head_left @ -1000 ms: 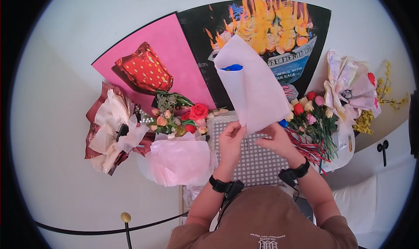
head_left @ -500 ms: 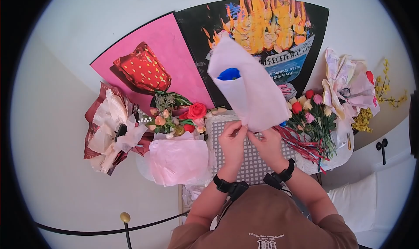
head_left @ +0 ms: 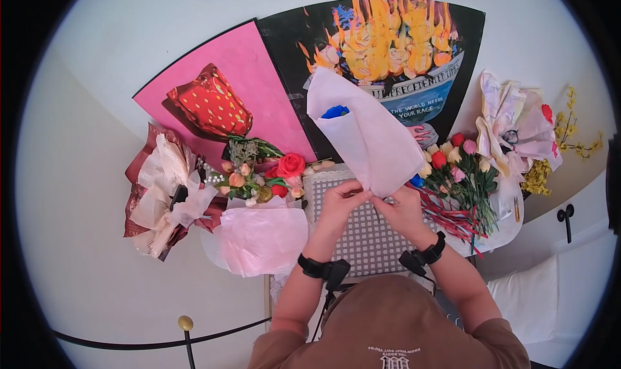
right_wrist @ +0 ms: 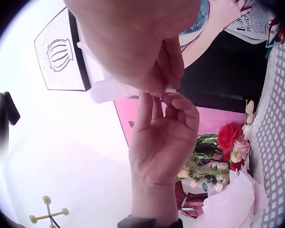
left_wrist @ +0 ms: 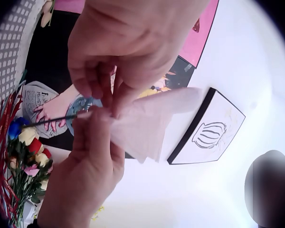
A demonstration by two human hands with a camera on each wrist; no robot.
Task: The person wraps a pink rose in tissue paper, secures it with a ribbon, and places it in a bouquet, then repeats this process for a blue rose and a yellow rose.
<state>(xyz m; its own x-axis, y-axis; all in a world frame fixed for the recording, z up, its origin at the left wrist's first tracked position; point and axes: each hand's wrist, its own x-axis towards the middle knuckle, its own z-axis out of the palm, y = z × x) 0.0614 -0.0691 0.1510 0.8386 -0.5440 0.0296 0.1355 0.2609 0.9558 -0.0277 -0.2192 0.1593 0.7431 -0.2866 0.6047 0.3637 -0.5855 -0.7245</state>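
A cone of pale pink wrapping paper [head_left: 372,133] stands up over the checked cloth, its point gathered at the bottom. Inside its upper opening shows a blue flower [head_left: 334,112]. My left hand [head_left: 341,204] pinches the gathered base between thumb and fingers. Right beside it, my right hand [head_left: 407,212] pinches the same base, the two sets of fingertips meeting there. In the left wrist view a thin dark stem [left_wrist: 57,119] runs out of the base past the right hand's fingers. The right wrist view hides most of the paper behind the hands.
Below lies a grey checked cloth [head_left: 362,252]. Folded pink paper [head_left: 264,236] and mixed flowers [head_left: 291,166] lie left; roses [head_left: 459,175] and red ribbons [head_left: 453,217] lie right. Wrapped bouquets flank both sides. Two painted panels [head_left: 284,91] stand behind.
My right hand has come in to the paper's base from slightly apart and now pinches it beside my left hand. The cone has turned and shifted a little, with the blue flower showing more than at first.
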